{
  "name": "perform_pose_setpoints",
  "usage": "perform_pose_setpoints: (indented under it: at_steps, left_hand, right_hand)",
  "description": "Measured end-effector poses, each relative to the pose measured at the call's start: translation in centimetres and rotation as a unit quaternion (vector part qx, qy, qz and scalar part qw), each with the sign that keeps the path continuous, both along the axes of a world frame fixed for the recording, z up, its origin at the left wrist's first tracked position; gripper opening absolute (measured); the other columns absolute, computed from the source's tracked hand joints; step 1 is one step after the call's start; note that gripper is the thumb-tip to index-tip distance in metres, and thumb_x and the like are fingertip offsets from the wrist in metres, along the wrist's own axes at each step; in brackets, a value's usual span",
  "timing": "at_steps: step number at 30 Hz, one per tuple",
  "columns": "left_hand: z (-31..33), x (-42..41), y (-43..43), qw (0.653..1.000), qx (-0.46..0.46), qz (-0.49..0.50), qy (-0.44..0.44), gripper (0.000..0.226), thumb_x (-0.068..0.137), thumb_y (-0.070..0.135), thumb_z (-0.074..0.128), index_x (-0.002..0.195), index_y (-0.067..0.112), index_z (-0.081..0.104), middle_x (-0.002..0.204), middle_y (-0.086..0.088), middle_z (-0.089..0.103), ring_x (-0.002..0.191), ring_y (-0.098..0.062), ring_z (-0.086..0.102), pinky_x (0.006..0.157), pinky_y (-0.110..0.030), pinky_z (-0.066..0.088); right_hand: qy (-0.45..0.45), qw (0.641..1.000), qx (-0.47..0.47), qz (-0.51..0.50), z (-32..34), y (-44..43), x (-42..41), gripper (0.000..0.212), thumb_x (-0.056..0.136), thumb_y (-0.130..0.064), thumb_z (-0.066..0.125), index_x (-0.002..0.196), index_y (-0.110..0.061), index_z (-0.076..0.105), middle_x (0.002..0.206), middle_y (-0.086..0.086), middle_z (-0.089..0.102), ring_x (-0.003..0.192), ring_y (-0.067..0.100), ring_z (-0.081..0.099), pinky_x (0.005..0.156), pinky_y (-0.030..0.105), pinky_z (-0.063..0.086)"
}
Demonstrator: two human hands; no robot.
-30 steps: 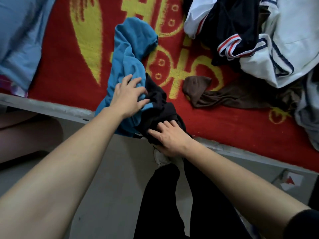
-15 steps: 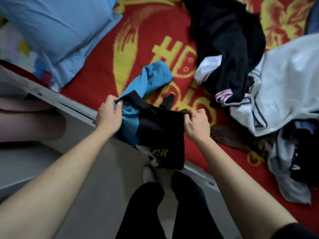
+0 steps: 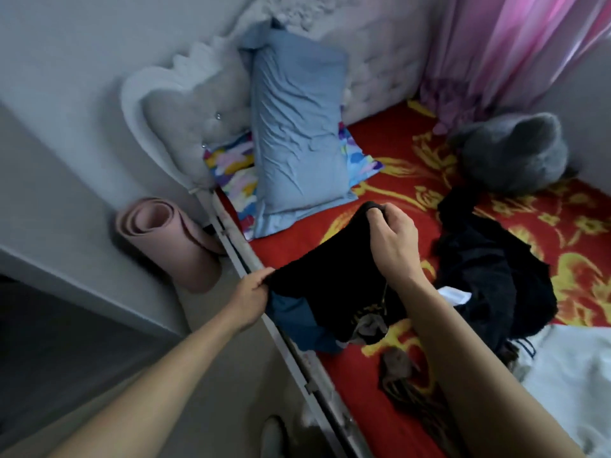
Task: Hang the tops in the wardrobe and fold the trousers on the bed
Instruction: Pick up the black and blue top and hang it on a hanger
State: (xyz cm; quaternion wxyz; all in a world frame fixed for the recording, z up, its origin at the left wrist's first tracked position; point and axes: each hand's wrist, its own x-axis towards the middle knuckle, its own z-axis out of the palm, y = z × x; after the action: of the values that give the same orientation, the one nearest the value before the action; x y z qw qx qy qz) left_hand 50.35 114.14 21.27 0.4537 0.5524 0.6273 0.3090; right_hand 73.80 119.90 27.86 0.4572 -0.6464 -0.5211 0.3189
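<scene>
The left hand (image 3: pixel 253 292) pinches one edge of a black-and-blue garment (image 3: pixel 324 282), stretched above the side of the bed (image 3: pixel 297 239); the right hand (image 3: pixel 393 236) grips its other edge. It may be a top, though that is hard to tell. A dark clothes pile (image 3: pixel 489 276) lies further right.

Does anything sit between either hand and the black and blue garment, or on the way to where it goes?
Nothing between: the left hand and right hand both grip the black and blue garment directly. No wardrobe is in view, so that path cannot be judged.
</scene>
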Motion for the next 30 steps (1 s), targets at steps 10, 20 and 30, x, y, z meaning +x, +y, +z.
perform_pose_setpoints:
  at_steps: [10,20,30]
  left_hand:
    - [9.3,-14.0,-11.6,0.940,-0.054,0.337,-0.021,0.015,0.088,0.034,0.070,0.088,0.019,0.071,0.092,-0.004,0.074,0.074,-0.013,0.068,0.058,-0.019,0.052]
    - [13.5,-38.3,-31.1,0.872,-0.013,0.402,0.278,0.009,0.096,0.025,0.053,0.090,0.018,0.054,0.091,-0.004,0.063,0.078,-0.016,0.058,0.067,-0.030,0.050]
    - [21.4,-55.1,-39.0,0.790,0.176,0.567,-0.154,0.023,0.099,0.002,0.046,0.103,0.016,0.063,0.109,-0.009,0.063,0.094,-0.022,0.062,0.063,-0.031,0.052]
  right_hand:
    - [0.019,0.980,0.067,0.185,8.2,-5.2,-18.5,0.027,0.094,-0.022,0.053,0.075,-0.003,0.056,0.069,0.006,0.059,0.073,0.022,0.054,0.069,0.038,0.039]
    - [-0.032,0.947,0.147,0.283,14.9,-17.1,-42.1,0.025,0.095,-0.030,0.047,0.077,-0.015,0.054,0.073,0.003,0.059,0.075,0.024,0.054,0.066,0.033,0.032]
    - [-0.022,0.926,0.139,0.350,17.7,-24.1,-62.1,0.018,0.093,-0.035,0.046,0.082,-0.022,0.052,0.078,-0.005,0.060,0.073,0.011,0.056,0.059,0.032,0.038]
